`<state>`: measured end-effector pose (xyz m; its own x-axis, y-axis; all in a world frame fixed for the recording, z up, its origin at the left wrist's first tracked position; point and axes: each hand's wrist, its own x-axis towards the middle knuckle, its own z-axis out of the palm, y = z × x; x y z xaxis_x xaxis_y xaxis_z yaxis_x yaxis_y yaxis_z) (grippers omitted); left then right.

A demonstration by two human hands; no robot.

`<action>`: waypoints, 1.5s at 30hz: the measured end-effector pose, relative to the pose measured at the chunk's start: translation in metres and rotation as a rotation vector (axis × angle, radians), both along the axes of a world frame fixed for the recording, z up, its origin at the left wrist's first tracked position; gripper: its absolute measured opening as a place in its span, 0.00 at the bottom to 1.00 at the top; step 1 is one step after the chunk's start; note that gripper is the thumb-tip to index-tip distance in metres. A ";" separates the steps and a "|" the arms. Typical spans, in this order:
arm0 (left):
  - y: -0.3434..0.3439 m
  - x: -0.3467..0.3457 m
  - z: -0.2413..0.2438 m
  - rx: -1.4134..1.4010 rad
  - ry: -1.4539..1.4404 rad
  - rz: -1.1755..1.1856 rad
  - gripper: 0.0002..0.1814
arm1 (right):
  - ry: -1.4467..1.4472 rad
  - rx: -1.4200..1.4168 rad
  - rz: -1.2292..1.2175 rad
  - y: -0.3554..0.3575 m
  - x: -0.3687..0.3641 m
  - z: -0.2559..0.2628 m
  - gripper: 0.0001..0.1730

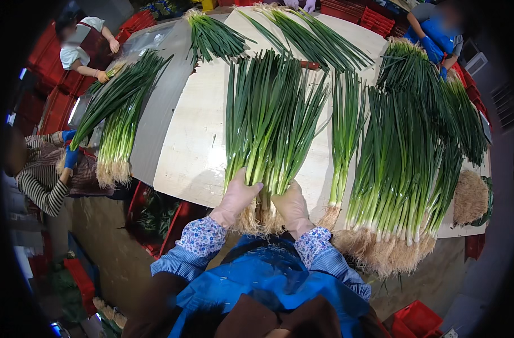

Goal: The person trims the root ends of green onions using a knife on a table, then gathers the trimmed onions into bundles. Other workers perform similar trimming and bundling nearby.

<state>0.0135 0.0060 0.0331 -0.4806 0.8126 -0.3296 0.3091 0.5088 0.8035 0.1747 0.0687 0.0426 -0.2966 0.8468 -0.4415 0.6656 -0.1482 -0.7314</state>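
Both my hands wear pale pinkish rubber gloves. My left hand (pixel 238 198) grips the lower stalks of a bunch of green onions (pixel 263 139) from the left. From the right, my right hand (pixel 291 206) holds the same bunch low on its stalks. The leaves lie away from me on the wooden board, and the pale roots hang near the board's front edge, between my hands. A smaller bunch (pixel 343 148) lies just right of my right hand. Beyond it spreads a large pile of green onions (pixel 400 169), roots towards me.
The pale board (pixel 193 143) adjoins a grey metal surface (pixel 155 122) at the left, bearing more green onions (pixel 121 148). More bunches lie at the far side, near a red-handled tool (pixel 309 65). Co-workers stand left and at the far right. Red crates (pixel 415 323) sit around the table.
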 end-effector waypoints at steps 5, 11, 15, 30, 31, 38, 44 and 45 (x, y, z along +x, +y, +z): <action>-0.006 -0.010 0.006 0.004 -0.266 0.076 0.37 | 0.241 -0.375 -0.032 0.015 0.025 -0.021 0.23; -0.011 -0.018 0.004 0.099 -0.471 0.082 0.33 | 0.678 -0.595 -0.169 0.015 0.054 -0.039 0.29; -0.005 -0.017 0.016 0.073 -0.663 0.033 0.36 | 0.877 -0.691 -0.242 0.011 0.047 -0.037 0.26; 0.000 0.023 0.012 -0.034 -0.668 -0.119 0.31 | 0.676 -0.287 -0.154 -0.029 0.023 -0.029 0.23; -0.001 0.026 0.012 0.008 -0.625 -0.140 0.32 | 0.643 -0.279 -0.174 -0.029 0.023 -0.037 0.23; -0.006 0.021 0.023 0.145 0.239 -0.193 0.43 | 0.344 0.166 -0.160 -0.020 0.033 -0.105 0.36; -0.013 -0.040 0.004 -0.013 -0.077 0.165 0.54 | 0.326 0.023 -0.057 0.005 0.011 -0.017 0.39; -0.016 -0.042 -0.006 0.023 -0.087 0.130 0.56 | 0.361 -0.050 -0.032 0.007 0.006 -0.002 0.38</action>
